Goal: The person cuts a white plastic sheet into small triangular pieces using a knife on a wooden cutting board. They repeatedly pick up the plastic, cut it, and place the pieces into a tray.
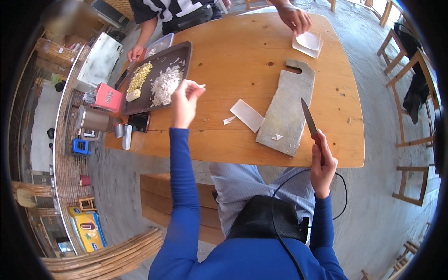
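My left hand (185,100) is raised beside the dark tray (186,51), fingers pinched, with a small pale piece (202,86) at the fingertips. In my right hand (323,172) is a knife (308,116), its blade pointing away from me over the right edge of a worn grey cutting board (284,109). Small white scraps (276,137) lie on the board's near end. Left of the board, a thin white rectangular sheet (247,115) rests on the table with a narrow strip (228,120) next to it. The tray holds white shreds (167,84) and chopped yellow bits (139,79).
Across the wooden table (224,56), another person's hand (296,19) touches stacked white sheets (308,43); a second hand (135,52) is by the tray. A pink box (108,97), phone (139,122) and metal tumbler (95,119) are at left. A black cable (275,210) crosses my lap.
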